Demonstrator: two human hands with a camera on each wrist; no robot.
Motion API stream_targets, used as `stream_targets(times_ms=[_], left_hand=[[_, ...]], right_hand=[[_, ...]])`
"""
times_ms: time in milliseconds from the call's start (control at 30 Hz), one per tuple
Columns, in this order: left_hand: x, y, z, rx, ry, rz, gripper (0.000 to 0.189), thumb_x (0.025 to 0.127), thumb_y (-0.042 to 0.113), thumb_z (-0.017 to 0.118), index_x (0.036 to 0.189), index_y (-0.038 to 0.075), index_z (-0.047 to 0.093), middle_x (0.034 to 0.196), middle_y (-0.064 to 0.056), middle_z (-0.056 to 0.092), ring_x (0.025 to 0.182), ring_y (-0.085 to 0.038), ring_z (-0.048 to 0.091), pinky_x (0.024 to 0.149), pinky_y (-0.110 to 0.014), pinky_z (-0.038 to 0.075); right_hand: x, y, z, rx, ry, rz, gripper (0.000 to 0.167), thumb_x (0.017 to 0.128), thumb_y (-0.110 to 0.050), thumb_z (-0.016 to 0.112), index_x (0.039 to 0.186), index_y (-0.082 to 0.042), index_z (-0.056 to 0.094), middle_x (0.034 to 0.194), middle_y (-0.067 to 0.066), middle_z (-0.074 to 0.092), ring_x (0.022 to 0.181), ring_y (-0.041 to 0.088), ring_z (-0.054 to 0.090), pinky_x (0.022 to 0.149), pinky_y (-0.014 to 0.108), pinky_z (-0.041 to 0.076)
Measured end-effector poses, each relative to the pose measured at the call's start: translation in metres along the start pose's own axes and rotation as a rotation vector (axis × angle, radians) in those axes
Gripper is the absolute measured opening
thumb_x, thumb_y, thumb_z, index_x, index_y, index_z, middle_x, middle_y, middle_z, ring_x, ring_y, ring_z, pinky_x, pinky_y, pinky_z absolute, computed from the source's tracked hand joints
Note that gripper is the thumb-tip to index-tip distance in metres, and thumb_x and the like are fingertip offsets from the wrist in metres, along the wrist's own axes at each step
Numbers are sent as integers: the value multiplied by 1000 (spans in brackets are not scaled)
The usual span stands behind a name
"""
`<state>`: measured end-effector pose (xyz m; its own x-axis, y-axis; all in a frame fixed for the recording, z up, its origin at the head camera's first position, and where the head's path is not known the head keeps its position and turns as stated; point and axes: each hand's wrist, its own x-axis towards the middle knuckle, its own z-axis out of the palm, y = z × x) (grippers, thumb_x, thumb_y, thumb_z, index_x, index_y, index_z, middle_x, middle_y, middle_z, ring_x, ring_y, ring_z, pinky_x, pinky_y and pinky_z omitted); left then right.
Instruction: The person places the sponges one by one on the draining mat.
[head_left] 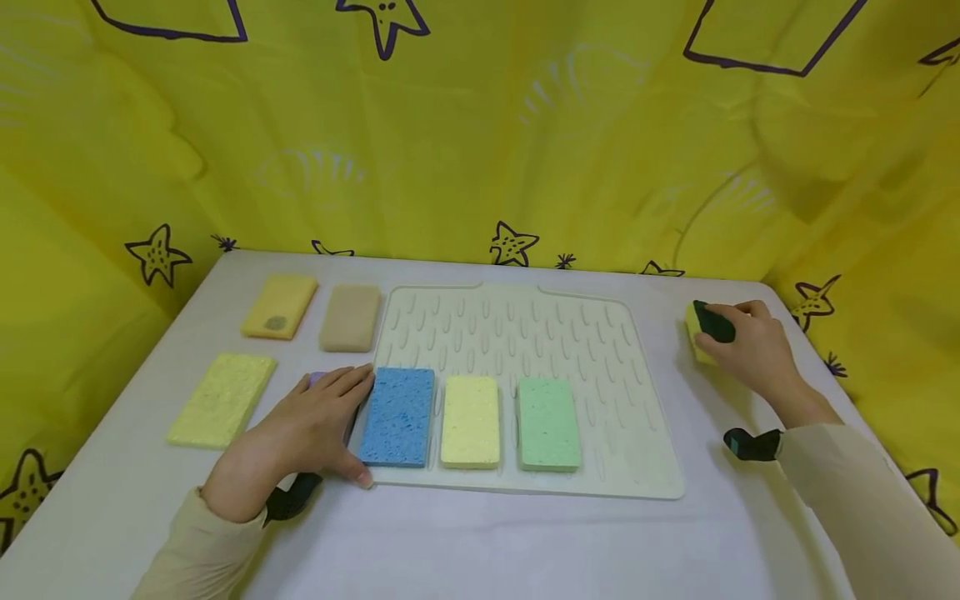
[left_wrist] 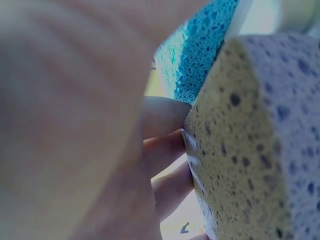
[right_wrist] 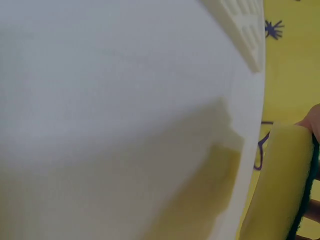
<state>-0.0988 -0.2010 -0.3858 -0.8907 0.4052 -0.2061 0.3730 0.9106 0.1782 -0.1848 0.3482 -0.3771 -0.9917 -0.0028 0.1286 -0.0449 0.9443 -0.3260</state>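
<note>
Evidently a yellow curtain (head_left: 480, 125) with dark starfish prints (head_left: 159, 254) backs and flanks a white tabletop (head_left: 480, 550). Ridged mat (head_left: 630, 433) mid-tabletop; blue sponge (head_left: 397, 417), yellow sponge (head_left: 470, 421) and green sponge (head_left: 549, 425) lined along its near side. Left hand (head_left: 318, 417) grasps purple sponge (left_wrist: 300, 110) beside the blue; right hand (head_left: 757, 346) pinches scrub sponge (head_left: 693, 325) near tabletop's right edge. Likely trouble, biggest first: left thumb (head_left: 356, 471) could nudge the row crooked; purple sponge could tilt on the mat's lip; scrub sponge could topple if the pinch slackens.
</note>
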Motion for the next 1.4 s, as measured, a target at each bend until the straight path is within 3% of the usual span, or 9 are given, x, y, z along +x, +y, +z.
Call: stream_targets(times_ms=[367, 600, 900, 1400], left_hand=[[1, 0, -1, 2, 1, 4, 131, 54, 70, 84, 153, 1, 33, 161, -17, 31, 147, -40, 30, 112, -71, 24], [2, -1, 0, -4, 7, 3, 131, 54, 70, 84, 153, 1, 33, 161, -17, 30, 147, -40, 30, 111, -72, 23], [2, -1, 1, -7, 7, -7, 132, 53, 69, 85, 153, 1, 34, 161, -17, 31, 147, -41, 30, 112, -72, 23], [1, 0, 1, -13, 1, -10, 132, 52, 70, 84, 153, 2, 33, 161, -16, 31, 147, -40, 30, 113, -71, 22]], right_hand=[[-17, -28, -3, 48, -36, 3, 64, 95, -37, 60, 145, -1, 44, 138, 41, 28, 107, 57, 40, 78, 66, 42], [-32, -46, -2, 74, -52, -43, 62, 95, -36, 62, 144, -2, 46, 138, 38, 34, 111, 54, 44, 85, 68, 42], [-50, -61, 2, 90, -133, -67, 64, 94, -39, 63, 145, -3, 47, 139, 33, 41, 117, 52, 46, 89, 69, 43], [-62, -86, 5, 63, -143, -103, 59, 92, -37, 65, 141, -7, 52, 137, 26, 48, 109, 44, 53, 85, 61, 50]])
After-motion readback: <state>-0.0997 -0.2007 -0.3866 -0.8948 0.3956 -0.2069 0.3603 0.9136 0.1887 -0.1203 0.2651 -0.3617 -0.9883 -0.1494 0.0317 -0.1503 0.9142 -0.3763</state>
